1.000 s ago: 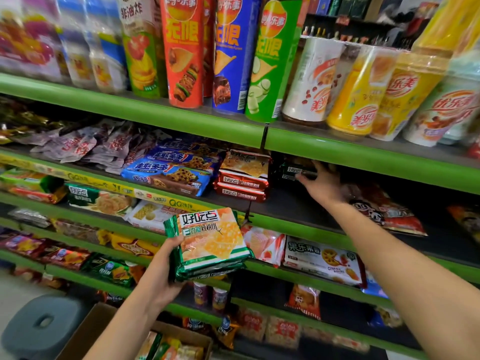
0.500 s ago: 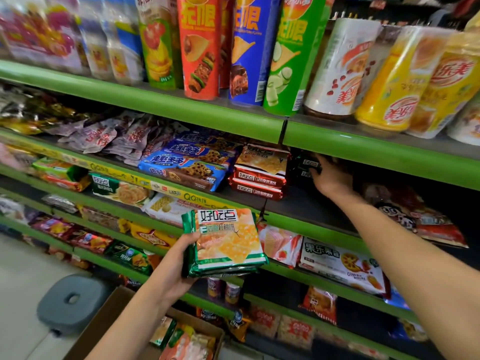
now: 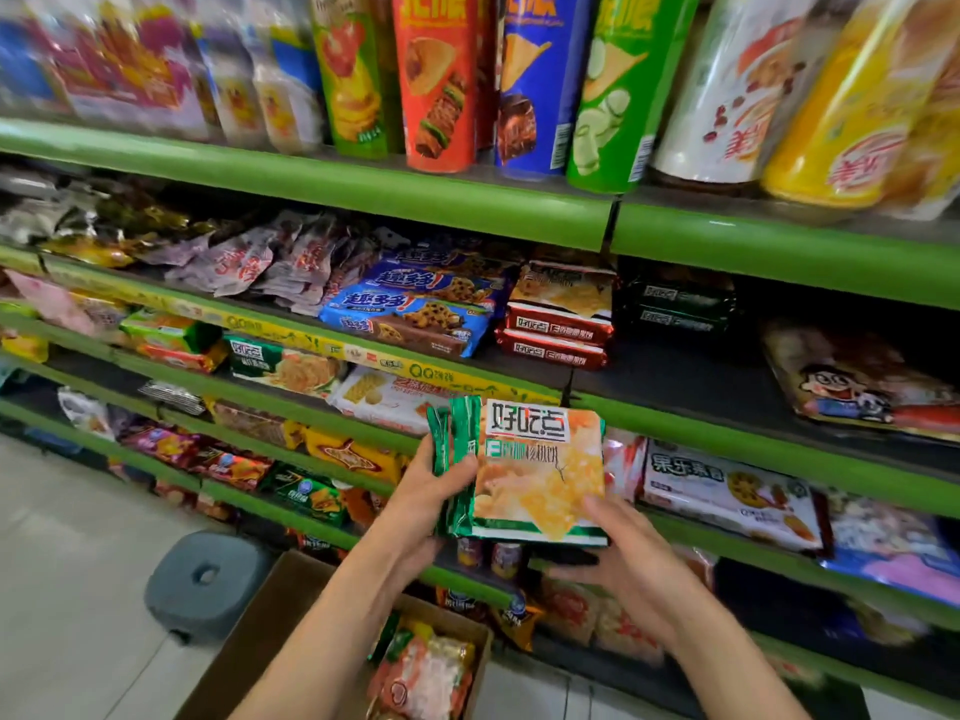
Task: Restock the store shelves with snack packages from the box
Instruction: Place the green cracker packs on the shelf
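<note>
Left hand (image 3: 436, 491) grips green cracker packs (image 3: 524, 475) at their 9 o'clock edge, right hand (image 3: 618, 543) curls under at 5 o'clock, stack mid-air above the box (image 3: 270, 626); slide flat beside red packs (image 3: 558, 324), 12 o'clock.

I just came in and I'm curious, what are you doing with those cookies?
A person is filling store shelves with snacks. Both hands hold a stack of green cracker packs in front of the shelves: the left hand grips its left edge, the right hand supports the bottom right corner. Below sits the cardboard box with more snack packs inside.
</note>
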The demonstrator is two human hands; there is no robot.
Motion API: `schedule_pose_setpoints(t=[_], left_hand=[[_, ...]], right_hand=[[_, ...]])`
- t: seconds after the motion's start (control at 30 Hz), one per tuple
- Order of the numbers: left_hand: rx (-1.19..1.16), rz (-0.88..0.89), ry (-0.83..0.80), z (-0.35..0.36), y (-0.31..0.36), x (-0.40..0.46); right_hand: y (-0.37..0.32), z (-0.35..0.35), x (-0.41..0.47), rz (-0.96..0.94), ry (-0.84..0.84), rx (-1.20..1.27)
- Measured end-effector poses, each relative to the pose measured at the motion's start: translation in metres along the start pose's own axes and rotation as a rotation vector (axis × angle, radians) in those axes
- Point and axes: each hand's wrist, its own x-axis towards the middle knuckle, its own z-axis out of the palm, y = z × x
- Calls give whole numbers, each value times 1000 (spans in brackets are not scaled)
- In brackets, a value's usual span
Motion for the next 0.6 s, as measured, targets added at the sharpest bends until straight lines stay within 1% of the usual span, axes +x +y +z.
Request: schedule_pose_setpoints(t=[0.07,0.13,0.2,0.27,0.33,0.4,0.5,0.6], left_hand=[[142,38,13,3,-6,-1],[226,56,2,2,-10,-5],[204,36,-5,-4,-11,-10],[110,-1,-9,-14,-9,-12],[61,-11,-6,-26,-3,-15],[88,-6,24,-38,3,-18],[96,-3,77,-59,5,-21],[33,-19,73,-66,4,-26]], right_hand=[[11,-3,-3,32,-5,88],[19,-8,-8,47,23,103],[23,-15,-14,37,60,120],[23,-25,-19,-12,122,142],[18,-36,-22,-108,203,157],[11,-42,-26,-213,271,119],[4,-44,-34,-299,326,80],[3,-40,-37,-318,345,57]])
